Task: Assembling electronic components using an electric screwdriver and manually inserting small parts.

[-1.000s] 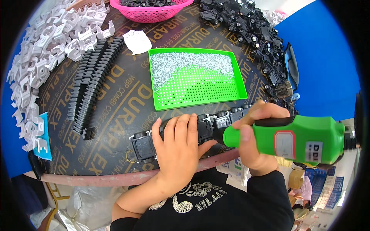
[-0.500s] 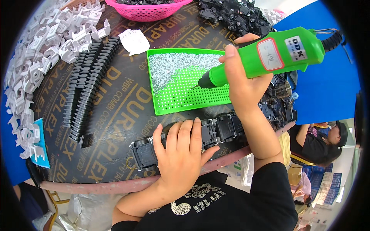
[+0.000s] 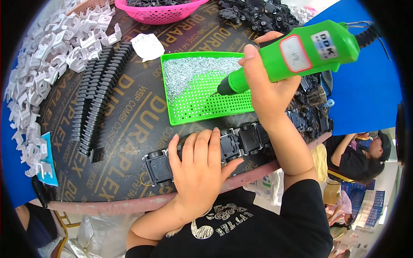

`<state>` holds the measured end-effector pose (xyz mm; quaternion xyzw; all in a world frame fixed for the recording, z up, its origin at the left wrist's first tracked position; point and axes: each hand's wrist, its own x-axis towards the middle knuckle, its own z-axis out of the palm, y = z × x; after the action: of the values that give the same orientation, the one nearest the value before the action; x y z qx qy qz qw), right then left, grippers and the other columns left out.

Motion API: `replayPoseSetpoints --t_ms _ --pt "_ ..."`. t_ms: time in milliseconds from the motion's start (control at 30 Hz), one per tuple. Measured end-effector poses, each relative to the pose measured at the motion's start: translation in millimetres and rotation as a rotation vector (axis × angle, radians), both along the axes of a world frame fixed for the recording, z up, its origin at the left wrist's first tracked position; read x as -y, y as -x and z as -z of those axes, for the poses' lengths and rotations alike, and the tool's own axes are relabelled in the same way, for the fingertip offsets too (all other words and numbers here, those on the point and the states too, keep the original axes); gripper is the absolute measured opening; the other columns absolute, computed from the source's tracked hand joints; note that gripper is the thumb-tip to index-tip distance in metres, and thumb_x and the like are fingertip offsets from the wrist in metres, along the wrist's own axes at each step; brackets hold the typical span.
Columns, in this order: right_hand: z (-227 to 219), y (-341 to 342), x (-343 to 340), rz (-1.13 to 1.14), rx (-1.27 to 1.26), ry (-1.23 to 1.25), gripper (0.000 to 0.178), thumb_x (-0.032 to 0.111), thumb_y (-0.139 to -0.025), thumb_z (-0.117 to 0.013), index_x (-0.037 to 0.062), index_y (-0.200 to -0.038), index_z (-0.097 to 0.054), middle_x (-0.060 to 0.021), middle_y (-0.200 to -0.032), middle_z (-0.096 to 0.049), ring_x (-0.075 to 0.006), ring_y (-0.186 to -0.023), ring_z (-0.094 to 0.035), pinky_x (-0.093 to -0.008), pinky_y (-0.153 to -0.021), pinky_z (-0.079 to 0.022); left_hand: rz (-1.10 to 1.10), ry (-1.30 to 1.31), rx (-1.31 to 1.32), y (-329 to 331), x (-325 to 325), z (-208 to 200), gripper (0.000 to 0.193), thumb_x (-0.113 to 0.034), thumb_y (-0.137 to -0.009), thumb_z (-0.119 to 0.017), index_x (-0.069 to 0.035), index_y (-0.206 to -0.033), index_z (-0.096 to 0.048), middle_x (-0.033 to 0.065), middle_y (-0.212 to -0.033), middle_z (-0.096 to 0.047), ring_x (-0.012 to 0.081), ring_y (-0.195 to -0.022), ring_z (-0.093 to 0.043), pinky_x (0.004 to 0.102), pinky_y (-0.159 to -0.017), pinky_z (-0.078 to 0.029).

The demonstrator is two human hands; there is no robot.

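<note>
My right hand (image 3: pixel 273 92) is wrapped round a green electric screwdriver (image 3: pixel 297 53) with a black nose. The driver's thin bit points down over a green perforated tray (image 3: pixel 206 112), above the holes at the edge of the screws. Small silvery screws (image 3: pixel 185 71) are heaped along the tray's far and left sides. Fingers stretched out and thumb spread, my left hand (image 3: pixel 198 165) lies flat across a row of black toy-car chassis (image 3: pixel 157 167) near the table's front edge. Its palm hides part of the row, and my right forearm covers another part.
Two rows of stacked black plastic parts (image 3: pixel 97 99) lie left of the tray. White plastic parts (image 3: pixel 56 51) line the far left. Behind stand a crumpled white paper (image 3: pixel 147 46), a pink basket (image 3: pixel 161 13) and piled black parts (image 3: pixel 258 15). Another person (image 3: pixel 357 157) is at the right.
The whole view has shifted slightly. The screwdriver's rear end has risen a little, while its bit stays over the same area of the tray. My left hand rests on the row as before.
</note>
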<state>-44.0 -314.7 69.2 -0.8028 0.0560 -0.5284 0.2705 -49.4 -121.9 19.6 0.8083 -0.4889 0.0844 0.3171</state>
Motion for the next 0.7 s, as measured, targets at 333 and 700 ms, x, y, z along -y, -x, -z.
replayPoseSetpoints --t_ms 333,700 --pt "-56 70 -64 -0.001 -0.058 -0.144 0.037 0.025 -0.082 -0.059 -0.0005 -0.105 -0.047 -0.0082 -0.06 -0.053 -0.0129 -0.054 -0.041 -0.0252 -0.051 -0.033 0.003 -0.03 0.012 -3 -1 -2 0.062 -0.047 -0.072 -0.073 -0.001 -0.112 -0.061 0.0097 -0.109 -0.057 0.0257 -0.103 -0.054 0.0521 -0.101 -0.035" --pt "-38 89 -53 -0.276 -0.36 -0.191 0.036 0.025 -0.083 -0.069 0.0075 -0.101 -0.043 -0.0058 -0.064 -0.059 -0.0139 -0.055 -0.047 -0.0273 -0.055 -0.039 0.018 -0.037 -0.012 -2 -1 -1 0.066 -0.04 -0.065 -0.077 -0.001 -0.116 -0.06 0.0088 -0.114 -0.056 0.0256 -0.108 -0.053 0.0534 -0.103 -0.033"
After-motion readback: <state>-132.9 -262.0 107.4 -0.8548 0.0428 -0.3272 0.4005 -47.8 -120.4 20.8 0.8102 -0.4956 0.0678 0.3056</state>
